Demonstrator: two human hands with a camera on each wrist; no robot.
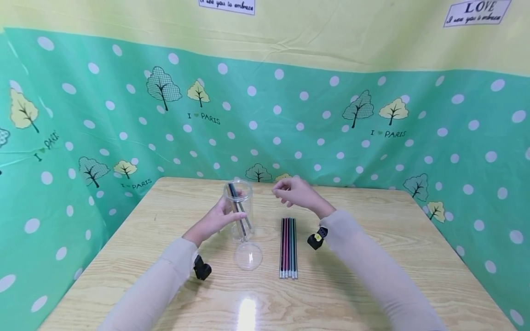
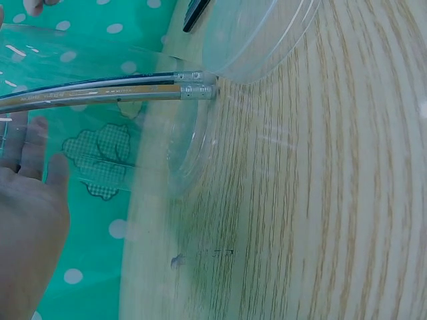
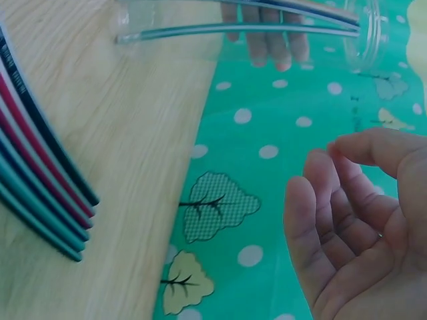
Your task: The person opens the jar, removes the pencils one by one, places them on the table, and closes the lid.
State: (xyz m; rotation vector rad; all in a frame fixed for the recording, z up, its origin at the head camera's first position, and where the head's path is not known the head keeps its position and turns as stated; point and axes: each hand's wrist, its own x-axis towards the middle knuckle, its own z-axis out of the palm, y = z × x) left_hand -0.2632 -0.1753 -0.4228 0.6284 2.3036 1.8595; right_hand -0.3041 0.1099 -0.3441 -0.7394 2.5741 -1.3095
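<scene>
My left hand [image 1: 216, 219] grips a tall clear plastic jar [image 1: 250, 204] from its left side, thumb across the front. A few pencils [image 2: 133, 92] lean inside the jar, their metal ferrules down at its base in the left wrist view. The jar stands upright on the table, its mouth uncovered. To the right of the jar, my right hand [image 1: 301, 192] hovers with fingers loosely bent and nothing in them; the right wrist view shows its thumb close to the index fingertip. Below that hand lies a neat row of dark, red and green pencils [image 1: 288, 248].
A round clear lid [image 1: 248, 256] lies flat on the wooden table [image 1: 356, 285], just in front of the jar and left of the pencil row. Behind the table's far edge hangs a green and yellow printed cloth [image 1: 290, 119].
</scene>
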